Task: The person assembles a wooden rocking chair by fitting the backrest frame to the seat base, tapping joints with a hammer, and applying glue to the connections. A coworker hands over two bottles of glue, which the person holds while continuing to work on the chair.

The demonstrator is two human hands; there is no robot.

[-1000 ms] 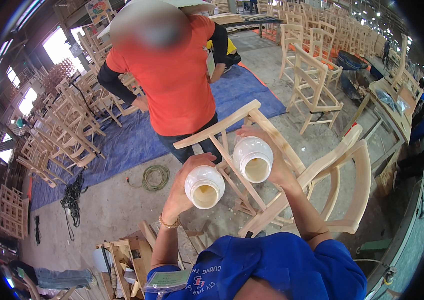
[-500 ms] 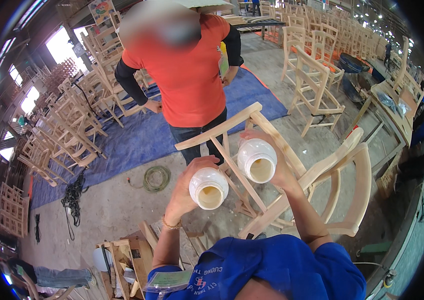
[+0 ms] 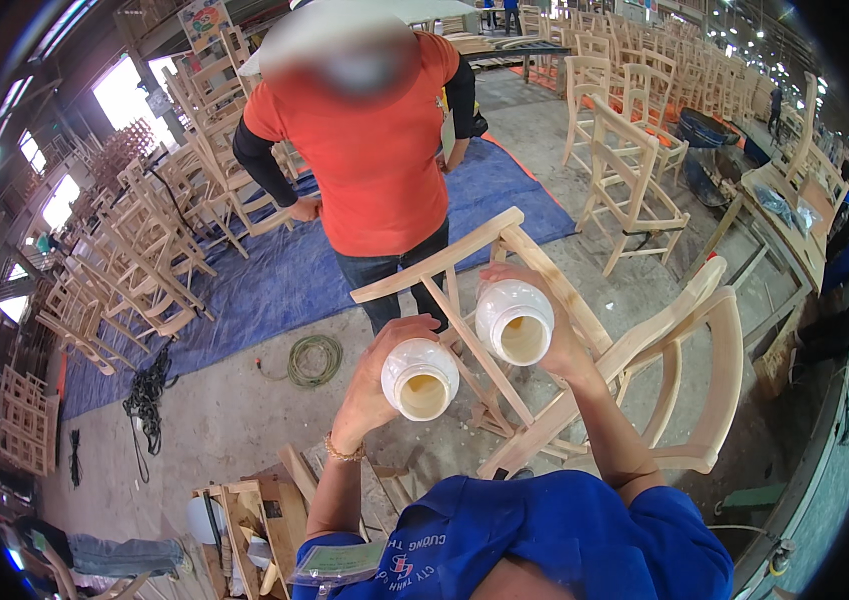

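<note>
Each of my hands is wrapped round a white, uncapped jar. My left hand (image 3: 372,385) grips the left jar (image 3: 420,365), and its round mouth faces me with something yellowish inside. A little higher, my right hand (image 3: 560,325) is closed on the right jar (image 3: 515,310), also open at the mouth and yellowish within. The two jars are apart from each other. Just beyond and beneath them lies a bare wooden chair frame (image 3: 545,275), tipped over, its legs and curved back pointing several ways. Fingers on the far sides of the jars are partly hidden.
A person in an orange shirt (image 3: 365,170) stands facing me on a blue tarp (image 3: 255,290). Stacked wooden chairs (image 3: 125,260) fill the left, more chairs (image 3: 635,170) the right. A coiled hose (image 3: 315,360), black cables (image 3: 150,395) and a wooden box (image 3: 245,530) sit on the floor.
The left jar has shifted very slightly to the right in my hand. The person in orange has leaned a little, with the head and one arm moved. My right hand is nearly still.
</note>
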